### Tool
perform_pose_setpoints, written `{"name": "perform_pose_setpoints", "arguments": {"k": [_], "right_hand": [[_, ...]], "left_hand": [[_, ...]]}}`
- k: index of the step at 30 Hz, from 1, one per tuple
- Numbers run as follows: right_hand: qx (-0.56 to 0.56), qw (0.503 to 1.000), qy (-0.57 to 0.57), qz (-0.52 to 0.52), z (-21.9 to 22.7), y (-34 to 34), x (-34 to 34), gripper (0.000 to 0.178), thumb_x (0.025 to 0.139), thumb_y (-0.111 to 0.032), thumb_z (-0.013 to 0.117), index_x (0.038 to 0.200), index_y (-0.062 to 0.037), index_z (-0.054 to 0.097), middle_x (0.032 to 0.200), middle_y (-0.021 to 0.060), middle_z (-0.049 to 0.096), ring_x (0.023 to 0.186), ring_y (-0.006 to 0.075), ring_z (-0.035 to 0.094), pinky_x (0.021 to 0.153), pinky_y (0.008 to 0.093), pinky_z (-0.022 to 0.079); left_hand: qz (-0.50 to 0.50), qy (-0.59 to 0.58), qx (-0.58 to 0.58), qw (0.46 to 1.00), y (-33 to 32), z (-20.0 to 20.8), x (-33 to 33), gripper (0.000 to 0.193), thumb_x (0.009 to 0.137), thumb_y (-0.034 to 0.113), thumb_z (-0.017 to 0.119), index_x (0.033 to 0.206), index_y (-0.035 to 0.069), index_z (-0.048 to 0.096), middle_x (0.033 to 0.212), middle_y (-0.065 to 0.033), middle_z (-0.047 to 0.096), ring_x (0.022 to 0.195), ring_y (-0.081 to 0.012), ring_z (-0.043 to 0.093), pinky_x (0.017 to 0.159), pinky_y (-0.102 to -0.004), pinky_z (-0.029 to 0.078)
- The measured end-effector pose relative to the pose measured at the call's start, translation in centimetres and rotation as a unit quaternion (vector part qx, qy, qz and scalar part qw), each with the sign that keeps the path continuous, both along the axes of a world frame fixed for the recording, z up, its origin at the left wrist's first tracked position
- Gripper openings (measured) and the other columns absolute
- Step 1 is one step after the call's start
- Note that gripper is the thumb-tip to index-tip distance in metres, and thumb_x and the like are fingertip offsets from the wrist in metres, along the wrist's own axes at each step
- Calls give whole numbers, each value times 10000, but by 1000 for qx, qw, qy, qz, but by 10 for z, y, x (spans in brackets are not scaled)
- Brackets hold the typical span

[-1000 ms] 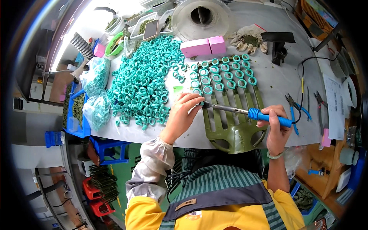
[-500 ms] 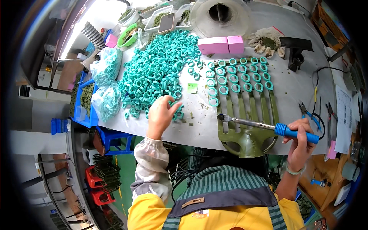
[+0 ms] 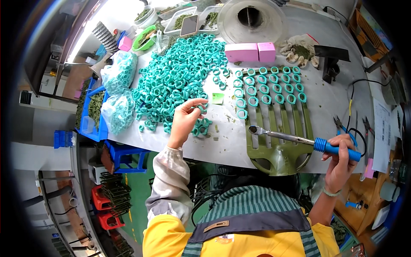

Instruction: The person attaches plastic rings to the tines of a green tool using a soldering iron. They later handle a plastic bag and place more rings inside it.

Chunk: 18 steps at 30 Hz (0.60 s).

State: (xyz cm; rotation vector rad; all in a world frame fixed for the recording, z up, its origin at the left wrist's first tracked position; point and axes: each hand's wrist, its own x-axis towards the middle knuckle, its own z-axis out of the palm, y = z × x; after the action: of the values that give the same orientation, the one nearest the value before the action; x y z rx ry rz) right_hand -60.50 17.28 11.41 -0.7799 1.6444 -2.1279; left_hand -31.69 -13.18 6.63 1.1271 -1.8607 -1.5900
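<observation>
My left hand (image 3: 184, 122) is at the right edge of a large heap of teal plastic rings (image 3: 171, 81), thumb and fingers pinched on one teal ring (image 3: 203, 110). In my right hand (image 3: 338, 165) is a corded soldering iron (image 3: 295, 138), gripped by its blue handle. Its broad metal tip points left, over an olive-green slotted plastic piece (image 3: 280, 159) with long parallel bars. Teal rings (image 3: 266, 99) stand in rows across the far part of those bars, and another column lines its left side.
Pink blocks (image 3: 242, 52), a stained glove (image 3: 299, 49) and a black stand (image 3: 329, 60) lie beyond the rows. Pliers (image 3: 342, 128) rest at right. Bagged rings (image 3: 117, 113) sit left of the heap; a green note (image 3: 217, 98) lies between heap and rows.
My left hand has moved slightly right and farther away, and its fingers have closed on a ring. The soldering iron has shifted little in my right hand; the whole view has moved slightly.
</observation>
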Motion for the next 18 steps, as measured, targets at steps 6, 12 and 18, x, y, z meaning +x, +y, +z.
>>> {"name": "perform_pose_setpoints", "arguments": {"k": [6,12,18], "right_hand": [[-2,1000,-9,-15,-1,1,-3,228,955,-127,551,825,37,641,877,107,623,579,130,586,449,230,494],[-5,1000,-17,-18,-2,5,-7,218,951,-125,560,827,32,646,876,103,624,577,128,584,447,230,493],[-5,1000,2,-30,-4,10,-11,217,958,-125,560,845,38,646,881,109,623,573,139,590,468,246,504]], "left_hand": [[-55,61,202,976,13,18,-5,369,966,89,617,1321,-8,589,1213,-66,648,985,-112,638,877,-235,515],[-25,-79,22,996,16,5,-6,273,932,91,669,1197,29,692,1150,-33,646,858,-52,592,744,-188,469],[-93,-11,-46,995,41,28,-31,297,924,2,650,1219,30,681,1171,3,528,932,-23,559,752,-146,461]]}}
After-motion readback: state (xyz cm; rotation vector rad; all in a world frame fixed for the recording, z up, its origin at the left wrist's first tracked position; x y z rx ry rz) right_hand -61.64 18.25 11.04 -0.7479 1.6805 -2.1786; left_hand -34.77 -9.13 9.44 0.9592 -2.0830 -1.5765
